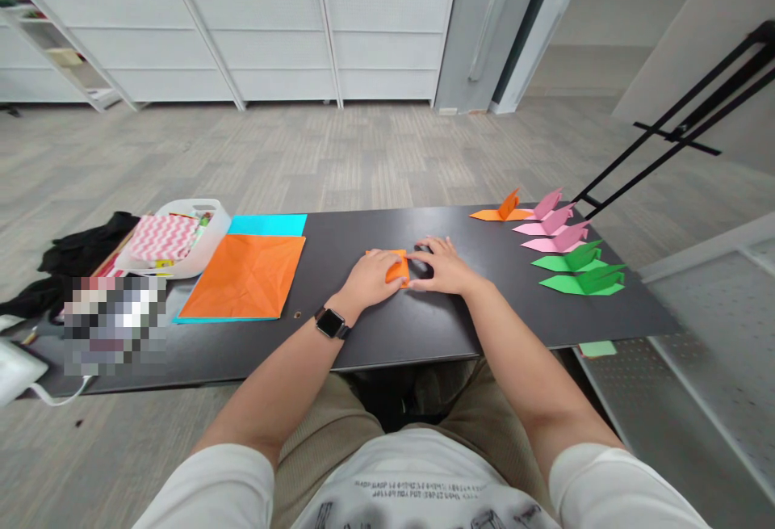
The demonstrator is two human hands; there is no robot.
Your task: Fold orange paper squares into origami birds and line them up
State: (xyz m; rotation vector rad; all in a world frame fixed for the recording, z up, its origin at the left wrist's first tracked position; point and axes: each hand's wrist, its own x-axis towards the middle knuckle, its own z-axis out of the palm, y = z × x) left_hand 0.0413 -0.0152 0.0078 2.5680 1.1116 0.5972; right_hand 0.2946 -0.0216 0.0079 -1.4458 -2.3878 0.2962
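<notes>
A small folded piece of orange paper (pixel 397 269) lies on the dark table in front of me. My left hand (pixel 370 277), with a watch at its wrist, rests over the paper's left part and holds it down, thumb and fingers curved around its middle. From the other side, my right hand (pixel 441 265) reaches in with fingers apart, its thumb and index fingertips at the paper's right edge. Much of the paper's left side is hidden under my left hand.
On the left, large orange sheets (pixel 245 274) lie over blue sheets (pixel 270 225), near a white basket (pixel 221 218) of supplies. Folded paper birds, one orange (pixel 505 207), several pink (pixel 555 220) and green (pixel 581 279), line the right. A black stand (pixel 678 133) rises behind.
</notes>
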